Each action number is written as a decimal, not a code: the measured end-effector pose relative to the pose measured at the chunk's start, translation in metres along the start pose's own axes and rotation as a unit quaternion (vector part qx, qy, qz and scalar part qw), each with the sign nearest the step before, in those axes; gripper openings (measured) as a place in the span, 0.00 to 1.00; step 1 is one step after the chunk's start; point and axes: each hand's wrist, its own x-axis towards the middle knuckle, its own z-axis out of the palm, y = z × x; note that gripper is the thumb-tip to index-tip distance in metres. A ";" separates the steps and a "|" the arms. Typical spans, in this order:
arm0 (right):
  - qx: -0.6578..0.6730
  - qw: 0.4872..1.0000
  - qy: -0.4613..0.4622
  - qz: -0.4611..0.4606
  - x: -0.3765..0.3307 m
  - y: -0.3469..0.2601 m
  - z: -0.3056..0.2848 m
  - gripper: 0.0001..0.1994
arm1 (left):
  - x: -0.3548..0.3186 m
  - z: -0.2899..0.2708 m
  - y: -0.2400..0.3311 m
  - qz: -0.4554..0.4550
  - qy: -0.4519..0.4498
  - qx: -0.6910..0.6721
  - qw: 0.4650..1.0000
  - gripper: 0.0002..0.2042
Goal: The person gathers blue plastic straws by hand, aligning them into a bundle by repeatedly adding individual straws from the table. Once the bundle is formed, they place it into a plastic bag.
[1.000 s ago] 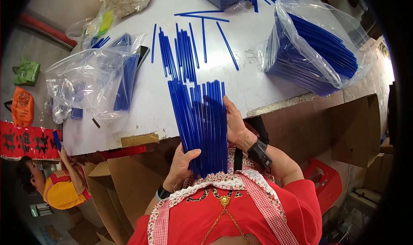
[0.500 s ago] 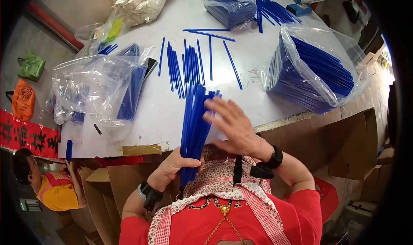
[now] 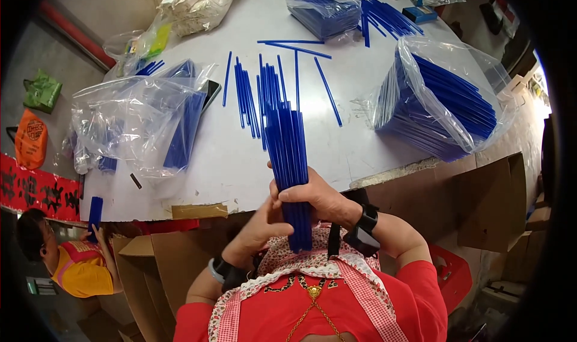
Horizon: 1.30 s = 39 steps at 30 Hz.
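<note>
A bundle of thin blue plastic sticks (image 3: 287,143) stands nearly upright in front of me at the near table edge, its lower end over my apron. My right hand (image 3: 315,195) is wrapped round its middle, thumb across the front. Lower down, my left hand (image 3: 264,225) grips the same bundle from the left, thumb on the front and the other fingers partly hidden behind it. Beyond the bundle's top, several loose blue sticks (image 3: 243,95) lie on the white table (image 3: 198,125), some side by side, others scattered.
Clear plastic bags of blue sticks stand at the left (image 3: 135,113), right (image 3: 445,101) and far middle (image 3: 321,11). More sticks (image 3: 390,17) lie far right. Cardboard boxes (image 3: 180,258) flank me below the edge. A co-worker in yellow (image 3: 84,270) at lower left holds a blue bundle (image 3: 95,213).
My right hand has come down from the bundle's top and closed round its middle. The bundle has shifted right, straightened, and its upper ends look more even.
</note>
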 end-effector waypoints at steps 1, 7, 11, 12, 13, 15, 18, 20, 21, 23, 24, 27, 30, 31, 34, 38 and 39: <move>0.037 0.999 0.006 -0.014 0.003 0.002 0.004 0.28 | -0.004 0.007 -0.008 -0.064 -0.026 0.001 0.998 0.23; 0.178 0.980 0.085 -0.019 0.011 0.014 -0.019 0.34 | -0.021 0.005 -0.023 -0.173 -0.004 0.026 0.985 0.22; 0.190 0.980 0.054 0.031 0.009 0.034 -0.026 0.32 | -0.031 0.015 -0.024 -0.208 0.055 0.028 0.976 0.22; 0.194 0.979 0.056 0.032 0.006 0.037 -0.028 0.32 | -0.031 0.015 -0.025 -0.201 0.061 0.019 0.978 0.23; 0.229 0.971 0.056 0.028 0.004 0.039 -0.028 0.31 | -0.032 0.014 -0.025 -0.193 0.068 0.009 0.979 0.23; 0.298 0.953 0.052 0.021 0.000 0.040 -0.030 0.30 | -0.034 0.013 -0.025 -0.186 0.075 -0.001 0.980 0.24; 0.341 0.937 0.066 0.030 -0.003 0.051 -0.036 0.29 | -0.036 0.009 -0.026 -0.200 0.067 -0.003 0.978 0.24; 0.363 0.928 0.071 0.034 -0.004 0.056 -0.039 0.28 | -0.038 0.006 -0.028 -0.202 0.068 -0.005 0.977 0.25; 0.370 0.926 0.064 0.026 -0.004 0.057 -0.039 0.28 | -0.038 0.005 -0.030 -0.203 0.068 -0.007 0.977 0.26; 0.383 0.922 0.049 0.011 -0.005 0.059 -0.040 0.27 | -0.039 0.004 -0.033 -0.205 0.068 -0.007 0.976 0.27; 0.385 0.922 0.049 0.010 -0.005 0.061 -0.041 0.27 | -0.040 0.003 -0.035 -0.199 0.074 -0.011 0.977 0.27; 0.393 0.919 0.033 -0.002 -0.007 0.064 -0.044 0.27 | -0.042 0.002 -0.039 -0.189 0.084 -0.016 0.978 0.27; 0.407 0.913 0.027 -0.015 -0.008 0.062 -0.045 0.27 | -0.042 0.002 -0.038 -0.184 0.086 -0.019 0.979 0.27; 0.413 0.910 0.024 -0.021 -0.009 0.062 -0.045 0.27 | -0.042 0.003 -0.037 -0.184 0.086 -0.017 0.979 0.27; 0.409 0.912 0.021 -0.024 -0.010 0.066 -0.048 0.28 | -0.043 0.010 -0.032 -0.181 0.091 -0.024 0.979 0.23; 0.403 0.914 0.026 -0.031 -0.012 0.067 -0.050 0.28 | -0.043 0.018 -0.028 -0.177 0.111 -0.007 0.978 0.23; 0.401 0.915 0.028 -0.033 -0.013 0.067 -0.050 0.29 | -0.043 0.019 -0.027 -0.177 0.111 -0.007 0.978 0.23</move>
